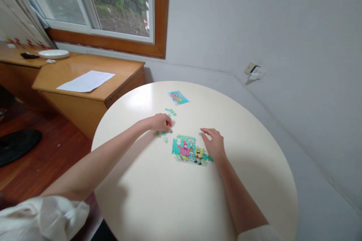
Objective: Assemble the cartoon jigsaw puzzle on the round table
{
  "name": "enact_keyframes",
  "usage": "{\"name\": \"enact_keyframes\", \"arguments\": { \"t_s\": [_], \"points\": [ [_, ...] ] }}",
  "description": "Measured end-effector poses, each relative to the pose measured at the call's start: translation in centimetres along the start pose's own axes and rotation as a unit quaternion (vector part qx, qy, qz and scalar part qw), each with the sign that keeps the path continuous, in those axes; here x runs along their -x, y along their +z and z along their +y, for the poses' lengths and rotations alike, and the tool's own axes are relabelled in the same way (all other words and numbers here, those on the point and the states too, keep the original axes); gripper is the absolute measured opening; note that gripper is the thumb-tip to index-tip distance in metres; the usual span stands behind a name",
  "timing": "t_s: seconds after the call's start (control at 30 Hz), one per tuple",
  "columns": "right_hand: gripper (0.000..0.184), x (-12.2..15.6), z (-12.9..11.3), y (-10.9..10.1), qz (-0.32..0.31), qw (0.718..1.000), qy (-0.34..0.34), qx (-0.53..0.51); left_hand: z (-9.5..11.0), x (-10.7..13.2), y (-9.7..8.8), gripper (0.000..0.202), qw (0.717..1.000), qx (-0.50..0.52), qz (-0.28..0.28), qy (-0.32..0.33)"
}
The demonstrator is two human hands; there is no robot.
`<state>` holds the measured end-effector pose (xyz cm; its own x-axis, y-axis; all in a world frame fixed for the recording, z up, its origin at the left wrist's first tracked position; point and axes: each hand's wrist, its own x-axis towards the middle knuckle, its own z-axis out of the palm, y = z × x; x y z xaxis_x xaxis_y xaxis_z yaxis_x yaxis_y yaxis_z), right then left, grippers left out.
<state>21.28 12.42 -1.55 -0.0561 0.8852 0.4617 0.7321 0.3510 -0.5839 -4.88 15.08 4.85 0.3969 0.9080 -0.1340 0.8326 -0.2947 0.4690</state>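
A partly assembled jigsaw puzzle (pixel 185 150) with pink and yellow cartoon figures on teal lies on the round table. Just above its upper right corner is my right hand (pixel 215 143), thumb and index finger pinching a small teal puzzle piece (pixel 200 133). My left hand (pixel 161 122) is closed up and left of the puzzle, fingertips down at a puzzle piece (pixel 171 131). Beneath and beside that hand lie loose teal pieces (pixel 162 134), and one pale green piece (pixel 166 140) sits apart. Part of the puzzle's right end is hidden by my right wrist.
Farther back on the white round table (pixel 158 196) are several loose pieces (pixel 171 112) and a picture card (pixel 178 97) with matching figures. A wooden cabinet (pixel 124 71) with a paper sheet (pixel 86 81) stands left. The wall (pixel 254 19) borders the table's right side.
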Motion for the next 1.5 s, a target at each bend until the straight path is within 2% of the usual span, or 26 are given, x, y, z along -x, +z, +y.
{"name": "enact_keyframes", "arguments": {
  "t_s": [0.2,0.4,0.6,0.87,1.07,1.23,1.5],
  "points": [
    [0.022,0.0,-0.2,-0.1,0.004,1.0,-0.003,-0.006,0.9,0.1,0.8,0.01,0.999,-0.037,-0.012,0.005],
    [0.022,0.0,0.0,0.0,-0.001,1.0,0.003,-0.007,1.4,0.4,0.9,0.014,0.997,-0.065,-0.034,-0.015],
    [0.022,0.0,-0.2,0.0,0.003,1.0,0.009,-0.009,1.5,0.8,0.8,0.022,0.993,-0.104,-0.043,0.021],
    [0.022,0.0,-0.1,0.1,0.009,1.0,0.004,-0.011,2.0,0.5,0.6,0.018,0.998,0.026,-0.021,0.058],
    [0.022,0.0,0.0,0.1,0.008,1.0,0.0,-0.01,2.2,-0.4,1.0,0.013,0.984,0.124,-0.085,0.096],
    [0.021,0.0,0.0,0.1,0.01,1.0,0.004,-0.011,2.9,-0.3,1.2,0.009,0.978,0.129,-0.114,0.115],
    [0.022,0.0,0.1,0.1,0.006,1.0,0.004,-0.009,3.6,-0.1,1.8,0.01,0.982,0.118,-0.124,0.08]
  ]
}}
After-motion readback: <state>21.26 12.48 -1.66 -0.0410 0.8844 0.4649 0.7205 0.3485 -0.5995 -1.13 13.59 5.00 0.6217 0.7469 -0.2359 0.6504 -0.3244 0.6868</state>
